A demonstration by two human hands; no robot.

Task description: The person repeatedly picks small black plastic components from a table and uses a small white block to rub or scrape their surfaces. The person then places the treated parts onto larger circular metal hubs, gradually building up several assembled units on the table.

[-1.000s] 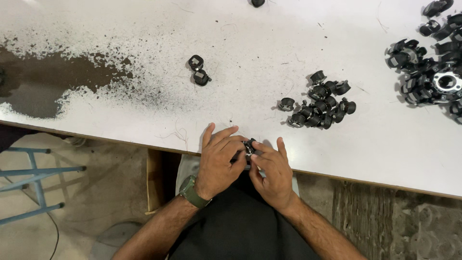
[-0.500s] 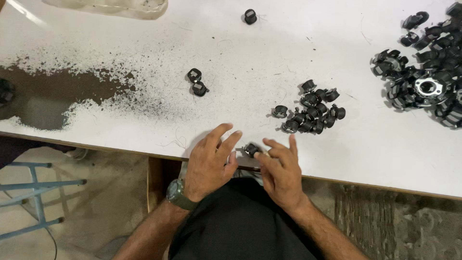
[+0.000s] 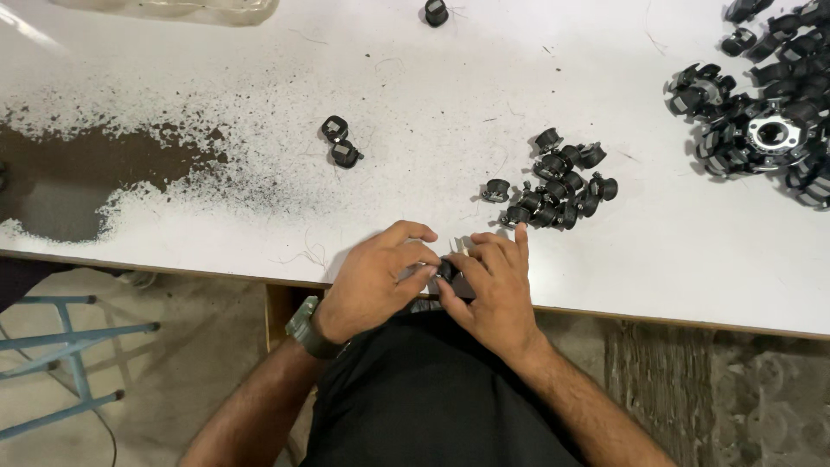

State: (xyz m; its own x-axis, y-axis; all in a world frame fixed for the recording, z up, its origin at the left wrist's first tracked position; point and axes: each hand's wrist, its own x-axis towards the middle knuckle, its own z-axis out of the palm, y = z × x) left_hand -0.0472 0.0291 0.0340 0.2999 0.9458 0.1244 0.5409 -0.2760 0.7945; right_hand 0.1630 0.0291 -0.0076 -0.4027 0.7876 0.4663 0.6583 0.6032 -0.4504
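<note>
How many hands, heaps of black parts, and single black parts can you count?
Hands: 2, left hand, right hand
Heaps of black parts: 2, middle heap, right heap
Single black parts: 4, held part, pair, far-edge part
Total: 8

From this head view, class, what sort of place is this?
Probably a small assembly workshop: a worn white worktable, heaps of small black plastic parts, and both hands working one part at the table edge.
</note>
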